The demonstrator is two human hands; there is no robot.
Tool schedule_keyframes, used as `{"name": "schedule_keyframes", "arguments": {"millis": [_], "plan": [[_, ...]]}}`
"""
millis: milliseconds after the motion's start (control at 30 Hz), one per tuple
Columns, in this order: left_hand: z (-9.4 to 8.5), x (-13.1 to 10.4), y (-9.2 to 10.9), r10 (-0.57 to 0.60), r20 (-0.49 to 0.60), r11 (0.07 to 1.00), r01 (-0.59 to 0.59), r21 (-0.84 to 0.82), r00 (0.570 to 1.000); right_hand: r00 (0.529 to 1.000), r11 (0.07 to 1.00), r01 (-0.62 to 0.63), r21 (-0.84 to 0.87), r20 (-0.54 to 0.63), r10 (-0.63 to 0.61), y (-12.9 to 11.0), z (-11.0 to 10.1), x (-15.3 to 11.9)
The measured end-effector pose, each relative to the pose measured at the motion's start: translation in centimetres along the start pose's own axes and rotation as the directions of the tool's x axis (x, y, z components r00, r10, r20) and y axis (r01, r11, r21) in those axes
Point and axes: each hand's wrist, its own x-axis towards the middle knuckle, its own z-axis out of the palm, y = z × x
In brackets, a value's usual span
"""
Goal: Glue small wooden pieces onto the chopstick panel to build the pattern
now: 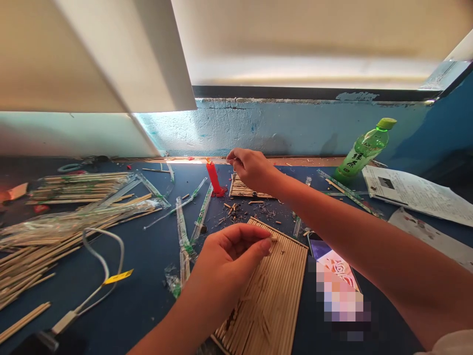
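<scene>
My left hand [236,264] is closed in a pinch on a short wooden stick piece [274,239], above a flat panel of wooden sticks [275,291] laid side by side. Farther off, my right hand [251,167] reaches toward a lit red candle [213,178], its fingertips just right of the flame. Those fingers are pressed together; what they hold, if anything, is too small to make out. Behind and below that hand lies a smaller stick panel [246,186]. Dark burnt bits and stick scraps [233,212] are scattered between the candle and the large panel.
Bundles of wooden sticks [33,261] and clear wrappers [183,231] lie at left, beside a white cable [123,249]. A green tea bottle [364,150] leans at back right near printed papers [417,195]. A phone [338,268] lies under my right forearm.
</scene>
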Motion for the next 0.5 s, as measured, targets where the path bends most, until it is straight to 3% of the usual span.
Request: {"name": "schedule_keyframes", "arguments": {"millis": [133, 267, 367, 500], "plan": [[0.0, 0.0, 0.1, 0.001, -0.010, 1.000, -0.001, 0.012, 1.000, 1.000, 0.999, -0.019, 0.027, -0.002, 0.019, 0.0, 0.1, 0.0], [-0.4, 0.1, 0.4, 0.028, -0.067, 0.998, -0.024, 0.056, 0.997, 0.985, 0.961, -0.170, 0.220, 0.041, 0.165, 0.8, -0.1, -0.4], [-0.8, 0.5, 0.7, 0.062, -0.125, 0.996, -0.052, 0.078, 0.990, 0.951, 0.857, -0.307, 0.413, 0.095, 0.295, 1.9, -0.7, -1.8], [-1.1, 1.2, 0.9, 0.093, -0.240, 0.991, -0.067, 0.113, 0.966, 0.878, 0.647, -0.472, 0.599, 0.256, 0.403, 2.8, -2.4, -6.1]]}}
